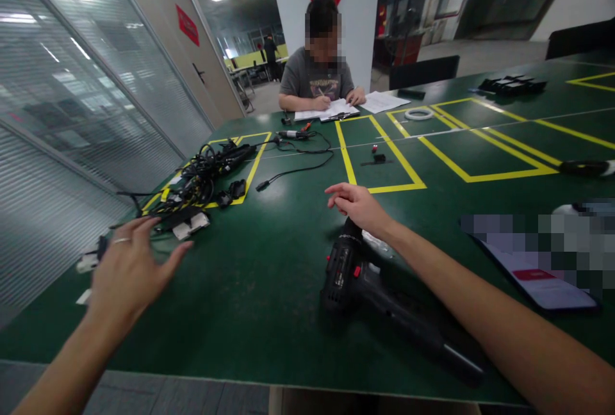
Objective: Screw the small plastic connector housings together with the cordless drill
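The drill (365, 293) lies on its side on the table (269, 332) directly below the right grip (358, 207), which is released and empty; the left grip (129, 268), also released and spread, is positioned near the cable bundle (196, 181).

We wear a thin ring (122, 240) of pale metal on one finger of our left hand (127, 268), a plain narrow band that catches the light. Our left forearm (62, 370) and right forearm (504, 312) are bare and slim, running out past the near edge of the view. Our ungloved right hand (358, 207) is narrow, with slender fingers (339, 192).
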`<action>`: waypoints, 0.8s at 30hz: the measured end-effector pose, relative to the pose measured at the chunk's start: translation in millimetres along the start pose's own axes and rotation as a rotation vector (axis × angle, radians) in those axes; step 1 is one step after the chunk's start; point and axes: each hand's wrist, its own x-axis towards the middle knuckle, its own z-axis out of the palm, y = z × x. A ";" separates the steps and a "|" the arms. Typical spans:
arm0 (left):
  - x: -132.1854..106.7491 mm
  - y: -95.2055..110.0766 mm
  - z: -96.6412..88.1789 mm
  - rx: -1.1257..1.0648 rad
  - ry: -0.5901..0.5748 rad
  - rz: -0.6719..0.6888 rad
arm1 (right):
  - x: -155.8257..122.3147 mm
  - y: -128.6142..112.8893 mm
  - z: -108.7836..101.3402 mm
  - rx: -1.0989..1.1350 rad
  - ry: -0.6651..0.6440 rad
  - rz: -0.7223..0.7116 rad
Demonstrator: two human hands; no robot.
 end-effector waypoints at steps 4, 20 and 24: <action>5.3 107.1 0.6 -0.269 -0.011 0.367 | -3.4 2.6 3.9 0.069 0.025 0.057; 43.2 278.5 18.6 -0.692 -0.092 0.548 | 2.5 10.9 -3.7 0.223 0.150 0.149; 48.7 246.6 23.6 -0.657 -0.163 0.438 | 0.7 13.3 -0.6 0.086 0.105 0.139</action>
